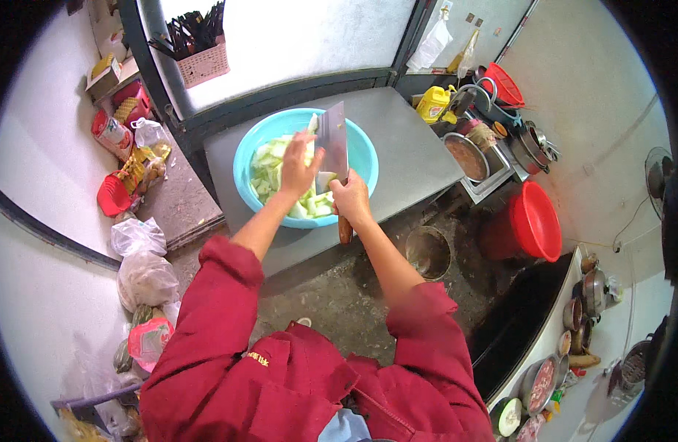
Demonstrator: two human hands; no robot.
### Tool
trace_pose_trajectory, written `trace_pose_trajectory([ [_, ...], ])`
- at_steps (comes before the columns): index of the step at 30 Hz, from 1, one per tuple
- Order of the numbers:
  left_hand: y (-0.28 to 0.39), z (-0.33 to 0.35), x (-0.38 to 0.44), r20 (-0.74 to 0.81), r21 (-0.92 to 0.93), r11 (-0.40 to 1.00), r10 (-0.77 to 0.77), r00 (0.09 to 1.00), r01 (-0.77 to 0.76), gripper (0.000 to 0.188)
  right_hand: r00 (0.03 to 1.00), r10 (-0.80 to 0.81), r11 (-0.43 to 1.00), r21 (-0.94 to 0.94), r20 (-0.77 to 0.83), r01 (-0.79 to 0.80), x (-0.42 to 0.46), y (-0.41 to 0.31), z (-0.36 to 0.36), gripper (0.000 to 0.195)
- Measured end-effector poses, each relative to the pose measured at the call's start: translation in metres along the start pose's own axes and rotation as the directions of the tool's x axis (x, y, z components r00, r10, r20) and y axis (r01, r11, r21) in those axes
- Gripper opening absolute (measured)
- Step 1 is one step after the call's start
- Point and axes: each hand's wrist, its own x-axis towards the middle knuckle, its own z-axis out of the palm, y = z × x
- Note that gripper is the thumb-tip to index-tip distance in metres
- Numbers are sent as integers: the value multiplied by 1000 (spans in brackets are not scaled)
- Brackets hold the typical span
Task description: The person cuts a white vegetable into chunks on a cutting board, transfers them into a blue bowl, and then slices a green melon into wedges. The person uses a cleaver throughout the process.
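Note:
A light blue plastic basin (363, 152) stands on the grey tabletop (408, 146). Pale green and white cut pieces of a melon-like vegetable (270, 166) fill its left side. My right hand (351, 198) grips the wooden handle of a wide-bladed cleaver (333, 141), with the blade tilted up over the basin. My left hand (300, 166), fingers spread and slightly blurred, is over the cut pieces just left of the blade. Whether its fingertips touch the pieces or the blade, I cannot tell. Between blade and right hand a larger pale piece (325, 181) shows.
At right, a sink (496, 179) holds a metal bowl (467, 157). Red tubs (538, 221) and a bucket (428, 251) stand on the floor. A pink basket of chopsticks (204, 62) sits behind the table. Plastic bags (146, 279) line the left wall.

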Motion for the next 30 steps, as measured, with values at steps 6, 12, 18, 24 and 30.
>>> trace_pose_trajectory([
  [6,15,-17,-25,272,272,961,-31,962,-46,51,997,-77,997,-13,2,77,-12,-14,3,22],
  [12,-17,-21,3,303,246,954,91,949,-170,50,998,-59,993,-100,1,58,-32,-12,-13,25],
  [18,-52,-27,30,-44,146,977,166,985,-158,45,998,-62,988,142,-20,64,-69,-15,-33,23],
  [24,40,-10,-25,-104,-201,979,-15,994,-6,29,977,164,838,541,-136,-65,-195,43,-127,27],
  [30,168,97,-194,595,-521,785,54,802,334,28,724,495,557,815,-481,161,-387,167,-177,21],
])
